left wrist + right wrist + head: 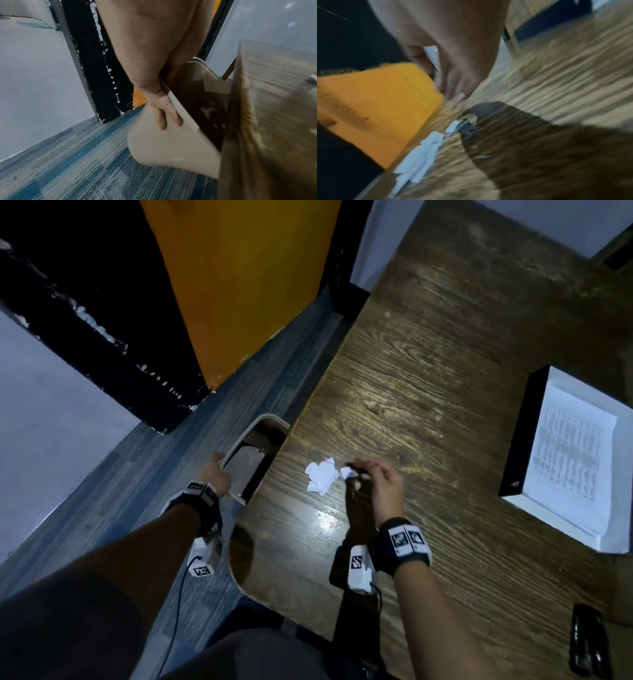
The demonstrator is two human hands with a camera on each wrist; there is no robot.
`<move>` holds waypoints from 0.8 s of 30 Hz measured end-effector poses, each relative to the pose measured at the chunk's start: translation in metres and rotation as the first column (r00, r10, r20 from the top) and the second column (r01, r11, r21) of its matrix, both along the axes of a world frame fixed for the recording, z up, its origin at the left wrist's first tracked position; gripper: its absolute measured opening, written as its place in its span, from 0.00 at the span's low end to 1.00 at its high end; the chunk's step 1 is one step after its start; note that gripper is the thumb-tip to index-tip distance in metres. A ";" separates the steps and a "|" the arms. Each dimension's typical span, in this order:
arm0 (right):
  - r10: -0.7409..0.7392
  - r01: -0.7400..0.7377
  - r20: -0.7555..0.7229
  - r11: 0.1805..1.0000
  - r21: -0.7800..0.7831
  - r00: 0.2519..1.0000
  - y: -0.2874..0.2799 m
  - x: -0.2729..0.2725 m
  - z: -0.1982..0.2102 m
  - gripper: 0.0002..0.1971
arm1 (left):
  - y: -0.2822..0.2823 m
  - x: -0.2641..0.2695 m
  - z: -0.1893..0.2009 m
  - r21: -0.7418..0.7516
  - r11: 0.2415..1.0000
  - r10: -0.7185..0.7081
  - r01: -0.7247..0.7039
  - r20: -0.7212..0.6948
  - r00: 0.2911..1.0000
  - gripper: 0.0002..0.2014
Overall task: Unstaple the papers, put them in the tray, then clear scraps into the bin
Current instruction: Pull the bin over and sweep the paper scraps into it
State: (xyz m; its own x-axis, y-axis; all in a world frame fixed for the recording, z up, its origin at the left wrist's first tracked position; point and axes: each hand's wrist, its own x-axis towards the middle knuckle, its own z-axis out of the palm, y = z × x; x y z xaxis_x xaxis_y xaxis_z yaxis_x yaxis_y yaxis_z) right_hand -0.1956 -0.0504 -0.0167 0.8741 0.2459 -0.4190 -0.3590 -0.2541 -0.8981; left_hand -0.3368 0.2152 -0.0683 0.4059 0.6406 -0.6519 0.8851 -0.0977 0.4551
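The wooden table (445,405) serves as the landmark. The bin (239,446), beige with a dark interior, sits off the table's left edge, its rim partly tucked beneath that edge. The left hand (214,475) grips the bin's rim on the side away from the table; in the left wrist view the fingers (164,115) lie curled down over the bin's outer wall (171,146), with the thumb side hidden inside the rim.

A cluster of white paper scraps (320,475) lies on the table close to its left edge, just inside from the bin. The right hand (378,481) is on the table immediately beside the cluster, on the side away from the edge. Its fingers are bent and drawn together over one small white scrap (347,473) that lies apart from the main cluster; whether they actually pinch that scrap cannot be told. The right wrist view is heavily blurred; it shows only the scraps (419,152) strung along the table edge below the hand (453,67), and something white between thumb and fingers.

The tray (513,433), dark outside and white inside, stands toward the table's right side, well apart from the scraps, with printed papers (568,453) lying flat in it. A black object (587,642) lies near the table's near right corner; its kind cannot be made out.
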 end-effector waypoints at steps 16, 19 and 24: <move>0.309 -0.128 0.148 0.717 -0.685 0.939 0.077 -0.051 -0.046 0.39 | 0.021 0.005 -0.004 -0.178 0.980 0.109 -0.092 0.087 0.990 0.25; 0.405 -0.242 0.120 0.730 -0.639 0.906 0.111 -0.066 -0.041 0.39 | 0.021 0.006 -0.004 -0.170 0.982 0.105 -0.088 0.093 0.990 0.26; 0.603 -0.468 0.070 0.682 -0.562 0.795 0.156 -0.072 -0.035 0.39 | 0.028 0.006 -0.010 -0.068 0.997 0.028 -0.023 0.062 0.998 0.28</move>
